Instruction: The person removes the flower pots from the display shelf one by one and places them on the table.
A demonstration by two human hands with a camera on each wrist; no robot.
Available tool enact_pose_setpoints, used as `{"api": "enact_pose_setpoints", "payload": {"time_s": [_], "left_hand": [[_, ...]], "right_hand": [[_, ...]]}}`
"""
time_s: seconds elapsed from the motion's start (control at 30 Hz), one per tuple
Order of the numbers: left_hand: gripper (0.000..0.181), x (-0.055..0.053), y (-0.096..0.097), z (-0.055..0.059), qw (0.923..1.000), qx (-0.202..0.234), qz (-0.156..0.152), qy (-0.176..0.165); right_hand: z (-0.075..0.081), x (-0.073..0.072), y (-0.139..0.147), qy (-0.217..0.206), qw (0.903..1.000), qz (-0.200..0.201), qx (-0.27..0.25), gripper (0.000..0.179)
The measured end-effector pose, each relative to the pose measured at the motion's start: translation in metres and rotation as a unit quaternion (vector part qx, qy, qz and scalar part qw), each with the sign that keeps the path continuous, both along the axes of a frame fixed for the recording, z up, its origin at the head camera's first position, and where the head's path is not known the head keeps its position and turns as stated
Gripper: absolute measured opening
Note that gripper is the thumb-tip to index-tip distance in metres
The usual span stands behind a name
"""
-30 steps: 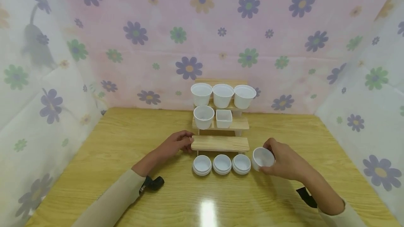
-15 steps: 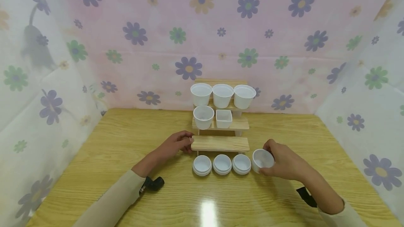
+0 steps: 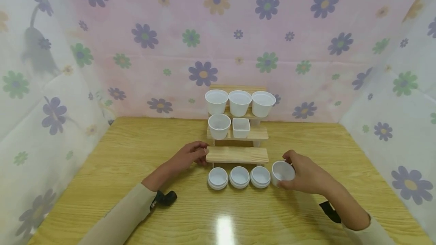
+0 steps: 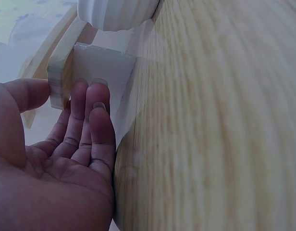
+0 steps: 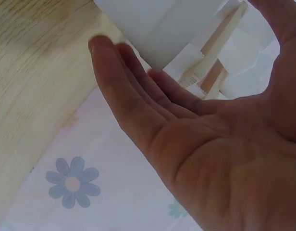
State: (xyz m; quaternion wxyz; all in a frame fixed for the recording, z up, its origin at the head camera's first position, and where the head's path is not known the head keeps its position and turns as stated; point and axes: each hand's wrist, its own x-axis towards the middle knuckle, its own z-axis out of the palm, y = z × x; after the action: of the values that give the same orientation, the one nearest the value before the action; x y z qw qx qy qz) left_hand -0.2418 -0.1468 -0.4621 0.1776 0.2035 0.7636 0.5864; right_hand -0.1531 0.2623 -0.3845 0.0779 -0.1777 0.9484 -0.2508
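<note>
In the head view my right hand [image 3: 308, 173] holds a round white cup [image 3: 283, 173] between thumb and fingers. The cup is just right of a row of three ribbed white pots, the nearest being the right pot [image 3: 260, 177]. In the right wrist view the pale side of the cup [image 5: 160, 26] shows above the fingers. My left hand [image 3: 187, 157] grips the left end of the lowest step [image 3: 237, 155] of a wooden tiered stand. In the left wrist view its thumb [image 4: 35, 93] touches the board, and its fingertips lie under it beside the white support [image 4: 102, 62].
Three tall white cups, including the middle one [image 3: 240, 103], stand on an upper step. A round white cup [image 3: 219, 126] and a square white cup [image 3: 241, 128] share the step below. Wood-grain tabletop [image 3: 136, 135] surrounds the stand, with flowered cloth [image 3: 163, 67] behind.
The cup in my right hand has come down slightly and tilts less. My left hand keeps its place on the stand.
</note>
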Motion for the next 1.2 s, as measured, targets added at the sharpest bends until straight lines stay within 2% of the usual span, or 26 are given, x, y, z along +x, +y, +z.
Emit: {"api": "enact_pose_setpoints", "payload": {"time_s": [0.17,0.33,0.43,0.73,0.97,1.2], "left_hand": [[0.041,-0.001,-0.001,0.001,1.0000,0.002,-0.004,0.000],[0.040,-0.002,-0.001,0.003,1.0000,0.004,0.002,0.003],[0.041,-0.002,-0.001,0.002,1.0000,0.004,0.002,-0.001],[0.041,0.000,0.000,-0.001,1.0000,0.000,0.001,-0.001],[0.040,0.000,0.000,0.001,1.0000,-0.006,0.001,0.003],[0.040,0.000,0.000,0.000,1.0000,-0.008,0.000,0.003]], "right_hand": [[0.002,-0.002,-0.002,0.041,0.9989,-0.016,-0.015,0.088],[0.005,-0.005,-0.006,0.101,0.9934,-0.025,-0.050,0.077],[0.007,-0.005,-0.008,0.121,0.9904,-0.032,-0.058,0.070],[0.011,-0.008,-0.022,0.136,0.9869,-0.035,-0.078,0.062],[0.016,-0.014,-0.034,0.148,0.9837,-0.042,-0.093,0.056],[0.021,-0.017,-0.045,0.154,0.9811,-0.035,-0.112,0.053]]}}
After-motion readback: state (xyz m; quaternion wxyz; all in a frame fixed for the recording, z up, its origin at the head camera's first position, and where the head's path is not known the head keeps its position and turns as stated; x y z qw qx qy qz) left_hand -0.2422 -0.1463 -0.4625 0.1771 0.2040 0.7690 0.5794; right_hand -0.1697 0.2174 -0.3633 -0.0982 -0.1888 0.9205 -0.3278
